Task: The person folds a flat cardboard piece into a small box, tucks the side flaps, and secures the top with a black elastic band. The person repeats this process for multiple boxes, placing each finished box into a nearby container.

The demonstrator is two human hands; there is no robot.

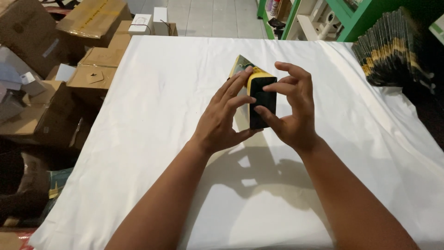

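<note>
White cloth, smooth with a few soft creases, covers the desk [152,139] from edge to edge, and hard shadows of the arms fall across it near the bottom of the view. Both hands meet over the middle of the desk and hold a small box [262,99] just above the cloth. It is a flat-sided carton, glossy black on the face turned up, with a yellow band at its far end and a paler flap sticking out behind it toward the left.

The left hand [226,118] grips the box from its left side, fingers [238,85] laid along the top edge and thumb underneath. The right hand [291,111] closes on the right side, its fingers curled over the yellow end and the thumb pressing the black face. Whether the box is sealed or what it holds cannot be made out.

Brown cardboard cartons [92,46] are stacked on the floor to the left, some taped shut; their contents are hidden. A stack [393,51] of flat dark sheets with yellow edges, fanned like folded packaging, sits at the desk's far right corner, partly cut off. Green shelving [351,18] stands beyond, on a pale tiled floor.
</note>
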